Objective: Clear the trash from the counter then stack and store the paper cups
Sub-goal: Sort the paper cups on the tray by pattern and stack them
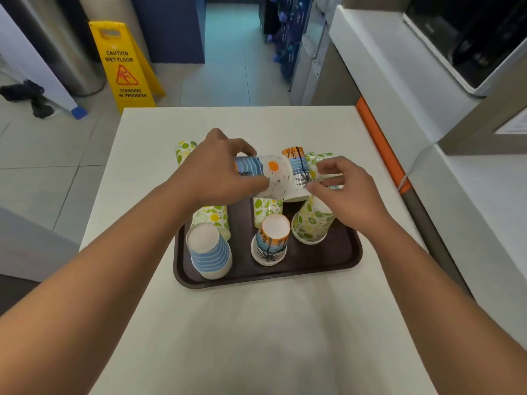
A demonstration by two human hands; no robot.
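- Left hand (219, 172) grips a sun-print cup (275, 176) sideways above the tray's (328, 260) far edge.
- Right hand (346, 192) pinches a palm-print cup (298, 178) beside it.

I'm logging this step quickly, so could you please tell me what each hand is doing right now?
Left hand: closed on a blue-striped paper cup with an orange sun, held on its side.
Right hand: fingers curled at a cup rim; grip cannot be told.
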